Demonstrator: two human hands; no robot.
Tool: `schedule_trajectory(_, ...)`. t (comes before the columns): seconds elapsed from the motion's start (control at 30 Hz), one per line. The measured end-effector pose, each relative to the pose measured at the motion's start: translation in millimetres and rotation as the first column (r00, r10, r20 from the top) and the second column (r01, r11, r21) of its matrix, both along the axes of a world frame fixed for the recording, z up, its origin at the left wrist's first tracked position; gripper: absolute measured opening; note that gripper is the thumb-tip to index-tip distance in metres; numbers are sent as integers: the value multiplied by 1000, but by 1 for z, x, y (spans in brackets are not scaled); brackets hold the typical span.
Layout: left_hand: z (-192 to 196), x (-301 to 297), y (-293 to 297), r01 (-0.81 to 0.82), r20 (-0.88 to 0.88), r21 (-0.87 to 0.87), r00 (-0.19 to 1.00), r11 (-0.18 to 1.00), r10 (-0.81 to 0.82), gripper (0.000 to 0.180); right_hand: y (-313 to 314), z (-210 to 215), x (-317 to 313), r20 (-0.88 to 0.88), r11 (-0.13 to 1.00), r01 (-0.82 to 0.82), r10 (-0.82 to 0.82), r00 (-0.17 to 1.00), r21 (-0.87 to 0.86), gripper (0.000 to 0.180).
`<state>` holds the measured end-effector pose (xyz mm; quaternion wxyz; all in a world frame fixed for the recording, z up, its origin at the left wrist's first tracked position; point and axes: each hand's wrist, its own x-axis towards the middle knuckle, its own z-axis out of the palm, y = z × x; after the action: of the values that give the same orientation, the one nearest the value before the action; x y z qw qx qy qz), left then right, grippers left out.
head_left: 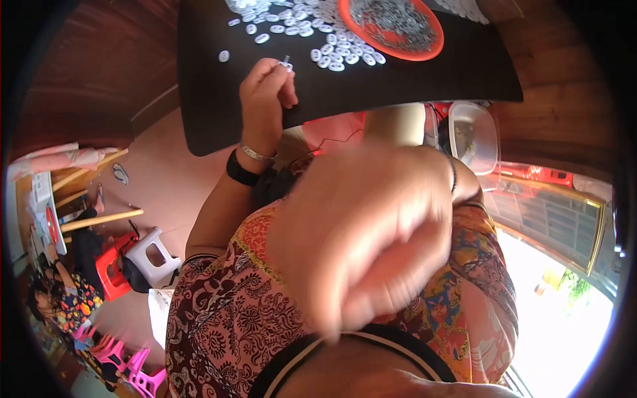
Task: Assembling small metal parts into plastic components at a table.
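My left hand (263, 93) is at the near left part of the black table (232, 99). Its thumb and forefinger pinch a small white oval plastic piece (288, 65) with a short grey metal screw standing up in it. My right hand (371, 232) is raised close to the camera, over my chest, and is blurred by motion. Its fingers look curled together, and whatever they may hold is hidden. Many like white oval pieces (336, 66) with dark slots lie on the table beyond my left hand.
An orange-red bowl (434, 52) full of grey metal screws (391, 26) stands at the far right of the table. Below its edge is a clear plastic tub (474, 139). To the left are a grey stool (154, 255), a red stool (109, 268) and a person in a flowered top (76, 308).
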<state>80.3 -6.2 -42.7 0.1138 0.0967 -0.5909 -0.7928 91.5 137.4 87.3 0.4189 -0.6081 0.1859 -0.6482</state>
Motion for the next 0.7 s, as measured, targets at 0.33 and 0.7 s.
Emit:
schedule_trajectory(0.33,-11,5,7,-40,-193,71,980,997,53,17,-42,-73,-152,-869,331,942,-447,213,61,19)
schedule_trajectory(0.7,-14,12,-1,-68,-272,199,955,978,122,17,-130,-123,-148,-929,529,777,-320,-189,-340,21)
